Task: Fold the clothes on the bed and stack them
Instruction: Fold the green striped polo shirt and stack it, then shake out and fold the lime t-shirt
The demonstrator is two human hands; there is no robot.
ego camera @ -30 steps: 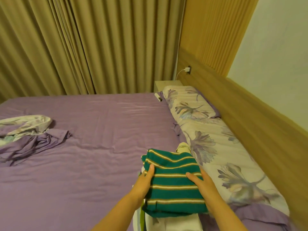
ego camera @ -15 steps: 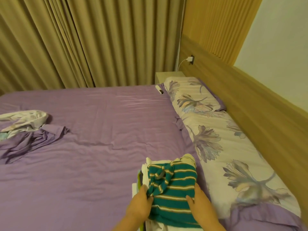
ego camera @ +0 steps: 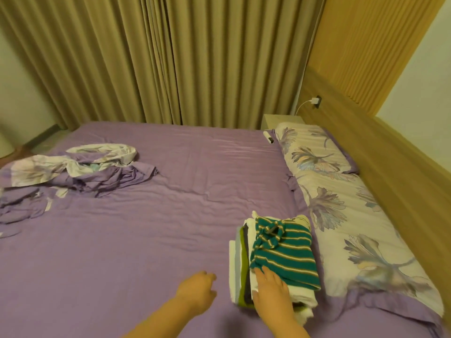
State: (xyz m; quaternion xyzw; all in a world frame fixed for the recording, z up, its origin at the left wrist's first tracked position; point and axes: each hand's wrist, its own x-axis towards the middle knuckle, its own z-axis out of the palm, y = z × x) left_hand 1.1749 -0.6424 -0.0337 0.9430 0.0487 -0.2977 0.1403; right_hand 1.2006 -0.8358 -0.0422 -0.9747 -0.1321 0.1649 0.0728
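R hand (ego camera: pixel 269 286) fingers flat on striped knit top (ego camera: pixel 284 250) atop stack; L hand (ego camera: pixel 195 292) loosely curled, empty.

Room, one bed (ego camera: pixel 151 215) under a purple sheet. Tan pleated curtains (ego camera: pixel 170 59) span the far wall. Wooden headboard panel (ego camera: pixel 390 152) along the right side, slatted wood above, pale wall (ego camera: pixel 424 98) beyond. White charger (ego camera: pixel 313 101) plugged into the headboard. Small pale bedside stand (ego camera: pixel 280 118), possibly a nightstand. Floral pillows (ego camera: pixel 341 203) against the headboard. Warm, dim light.
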